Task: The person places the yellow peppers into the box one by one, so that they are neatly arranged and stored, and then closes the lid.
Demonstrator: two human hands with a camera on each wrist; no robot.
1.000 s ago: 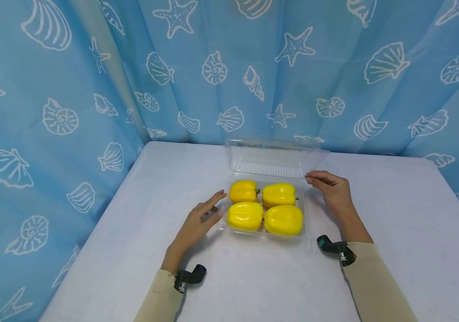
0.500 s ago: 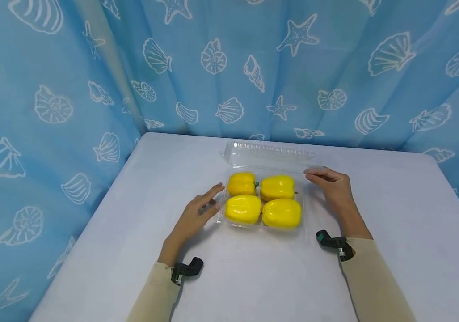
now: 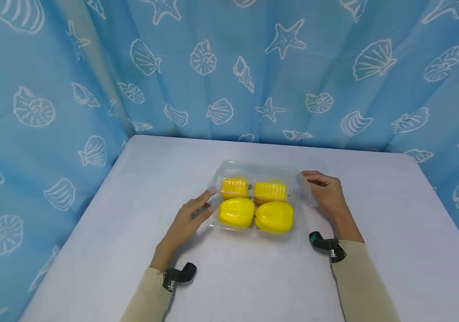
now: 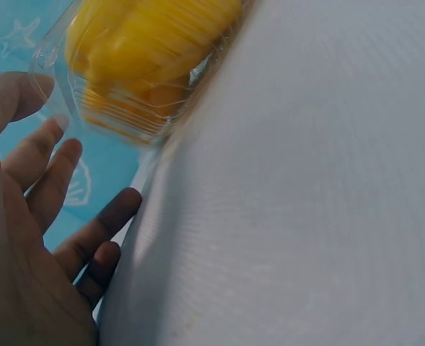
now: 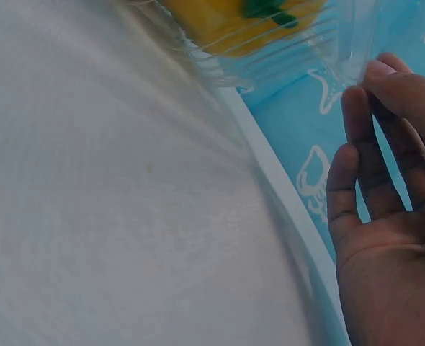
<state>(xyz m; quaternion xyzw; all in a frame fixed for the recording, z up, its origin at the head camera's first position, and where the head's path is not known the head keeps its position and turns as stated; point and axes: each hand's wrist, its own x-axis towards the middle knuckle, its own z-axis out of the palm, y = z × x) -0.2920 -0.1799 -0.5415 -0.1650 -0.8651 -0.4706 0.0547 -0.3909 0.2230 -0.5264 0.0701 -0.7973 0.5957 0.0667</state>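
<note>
A clear plastic clamshell container (image 3: 212, 222) holds several yellow bell peppers (image 3: 236, 213) in two rows. Its hinged lid (image 3: 259, 169) tilts forward over the back row; the front row is uncovered. My right hand (image 3: 327, 197) pinches the lid's right edge between thumb and fingertips, as the right wrist view also shows. At the container's left side rests my left hand (image 3: 183, 226), its index finger and thumb touching the plastic edge. The left wrist view shows the other fingers of that hand (image 4: 39, 245) loosely spread. Ribbed plastic partly veils the back peppers.
A white cloth covers the table (image 3: 253, 277). Blue curtains (image 3: 229, 67) with white shells and starfish hang behind it and along its left side. Each wrist wears a black camera mount, the left one (image 3: 178, 276) close above the cloth.
The lid has swung from standing open behind the container to leaning forward over the back peppers, with my right hand on its edge. My left hand stays at the container's left side.
</note>
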